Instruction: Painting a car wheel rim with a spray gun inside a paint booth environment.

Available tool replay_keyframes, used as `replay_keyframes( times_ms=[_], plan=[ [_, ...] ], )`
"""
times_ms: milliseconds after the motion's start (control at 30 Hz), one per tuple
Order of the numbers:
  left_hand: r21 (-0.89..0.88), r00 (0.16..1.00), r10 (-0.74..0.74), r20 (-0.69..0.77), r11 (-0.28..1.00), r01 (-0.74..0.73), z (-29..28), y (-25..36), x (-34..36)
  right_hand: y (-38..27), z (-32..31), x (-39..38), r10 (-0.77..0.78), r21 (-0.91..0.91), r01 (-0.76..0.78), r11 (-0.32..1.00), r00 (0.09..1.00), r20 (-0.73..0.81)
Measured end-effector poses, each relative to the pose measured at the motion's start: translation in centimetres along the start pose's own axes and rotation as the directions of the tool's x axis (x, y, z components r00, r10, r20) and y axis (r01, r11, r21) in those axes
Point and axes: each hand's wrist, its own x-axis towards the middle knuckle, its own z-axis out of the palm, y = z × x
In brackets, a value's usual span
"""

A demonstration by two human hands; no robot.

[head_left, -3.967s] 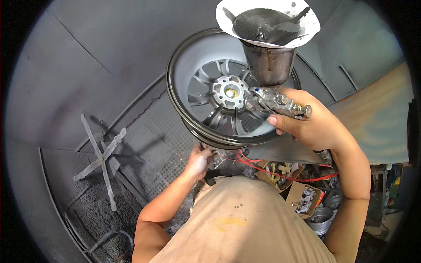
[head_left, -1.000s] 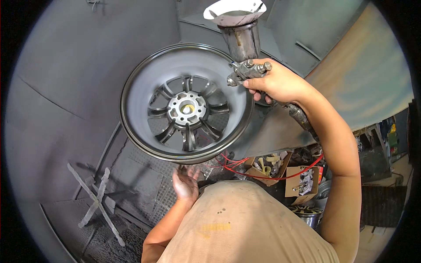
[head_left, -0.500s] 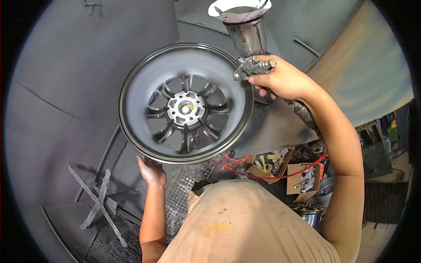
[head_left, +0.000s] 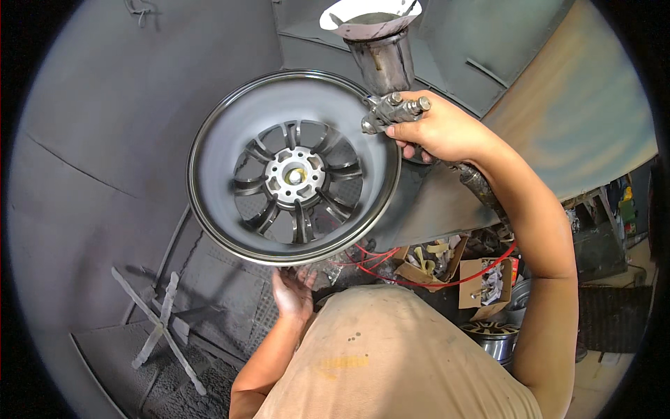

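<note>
A car wheel rim (head_left: 222, 133) is in front of me with its hollow side up, grey inside with dark spokes around a bright hub (head_left: 296, 176). My right hand (head_left: 447, 127) is closed round a metal spray gun (head_left: 394, 112) over the rim's right edge. A paint cup (head_left: 382, 64) with a white paper funnel stands up from the gun. My left hand (head_left: 293, 297) is below the rim's near edge, palm up and fingers apart. Its fingertips reach the edge; whether they touch it I cannot tell.
A red hose (head_left: 447, 283) runs past my right side. Open cardboard boxes (head_left: 484, 285) and another wheel rim (head_left: 493, 335) are at the lower right. On the left stands a paint-crusted cross-shaped stand (head_left: 159, 325). Grey booth walls (head_left: 112, 105) surround the far and left sides.
My left hand has moved right along underneath the rim's near edge. The rim's spokes have turned slightly. My right hand and the spray gun have shifted a little left.
</note>
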Motion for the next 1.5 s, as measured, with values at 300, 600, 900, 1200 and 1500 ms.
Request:
replay_keyframes(
  times_ms=[300, 600, 900, 1200, 1500],
  plan=[
    [0.160, 0.996, 0.052, -0.070, 0.986, -0.040, -3.9, 7.9, 5.3, -0.6, 0.4, -0.8, -0.064, -0.018, 0.063, 0.998, 0.996, -0.065],
    [0.028, 0.960, 0.256, -0.112, 0.967, -0.254, -5.9, 8.1, 6.9, -1.4, 0.5, -1.4, 0.042, 0.004, -0.042, 0.999, 0.999, 0.024],
    [0.013, 0.999, -0.039, 0.034, 0.999, 0.038, 0.0, -1.1, -0.2, -1.4, 0.9, -0.7, -0.036, 0.003, 0.036, 0.999, 0.999, -0.013],
    [0.273, 0.998, -0.015, -0.064, 0.962, 0.032, -4.4, 7.6, 5.2, -0.8, 1.2, -0.8, -0.082, -0.020, 0.081, 0.997, 0.991, -0.102],
    [0.053, 0.969, 0.203, -0.143, 0.979, -0.197, -3.0, 11.0, 7.6, -0.9, 0.6, -0.9, 0.048, 0.018, -0.048, 0.999, 0.999, -0.007]
  ],
)
